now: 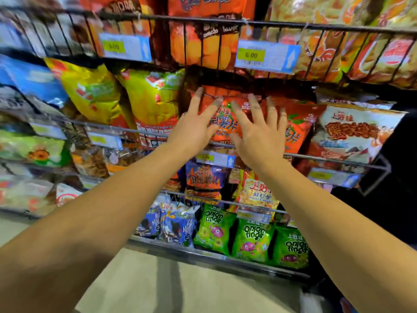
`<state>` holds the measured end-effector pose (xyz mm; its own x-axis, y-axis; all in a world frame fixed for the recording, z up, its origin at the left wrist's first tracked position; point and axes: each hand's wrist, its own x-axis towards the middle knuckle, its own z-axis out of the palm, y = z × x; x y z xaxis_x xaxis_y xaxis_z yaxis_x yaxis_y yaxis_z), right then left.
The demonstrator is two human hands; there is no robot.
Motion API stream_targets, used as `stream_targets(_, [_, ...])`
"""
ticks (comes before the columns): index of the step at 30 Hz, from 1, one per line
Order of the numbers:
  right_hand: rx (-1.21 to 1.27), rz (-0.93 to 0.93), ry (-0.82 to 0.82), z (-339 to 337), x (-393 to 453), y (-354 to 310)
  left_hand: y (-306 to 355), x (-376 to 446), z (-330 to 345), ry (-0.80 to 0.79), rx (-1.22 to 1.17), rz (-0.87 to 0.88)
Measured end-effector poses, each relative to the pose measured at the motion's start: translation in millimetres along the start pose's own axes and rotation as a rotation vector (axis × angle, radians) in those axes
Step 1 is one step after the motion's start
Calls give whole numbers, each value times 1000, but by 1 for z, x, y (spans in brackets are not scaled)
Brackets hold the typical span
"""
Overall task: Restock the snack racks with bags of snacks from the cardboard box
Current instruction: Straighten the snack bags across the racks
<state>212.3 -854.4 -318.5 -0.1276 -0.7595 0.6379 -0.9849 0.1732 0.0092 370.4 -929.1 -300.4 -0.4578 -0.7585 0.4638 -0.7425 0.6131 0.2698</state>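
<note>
Left hand [194,129]: centre of frame, fingers straight and spread apart, laid flat against the front of the orange snack bag [223,125]; grips nothing.
Right hand [259,136]: just right of the left hand, fingers likewise straight and fanned, pressed on the same bag's right half.
Orange snack bag: centre of frame, upright in the middle wire rack [316,157], behind its front rail, between the yellow bags [153,102] on its left and another orange bag [297,127] on its right.
White bag with red lettering [354,134]: right of centre, same rack, leaning forward.
Green onion-ring bags [252,238]: lower centre-right, three in a row on the bottom rack.
Blue bags [176,227]: lower centre, just left of the green ones.
Prawn cracker bag [259,193]: rack above the green bags, beside a purple bag [205,177].
Price tags [266,55]: clipped on the upper rack rail, upper centre, reading 6.00.
Upper rack [327,28]: top of frame, holding large orange and yellow bags.
Left side of frame: blurred; bags there cannot be told apart.
</note>
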Motion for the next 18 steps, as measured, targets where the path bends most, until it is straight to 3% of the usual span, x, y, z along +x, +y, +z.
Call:
stream_targets(9, [-33, 90, -38, 10, -3, -15, -23, 12, 8, -40, -73, 76])
stream_targets(13, [-28, 126, -129, -7, 6, -20, -19, 10, 6, -48, -91, 33])
stream_targets(18, [-84, 123, -130, -34, 4, -35, -12, -9, -26, -108, -4, 66])
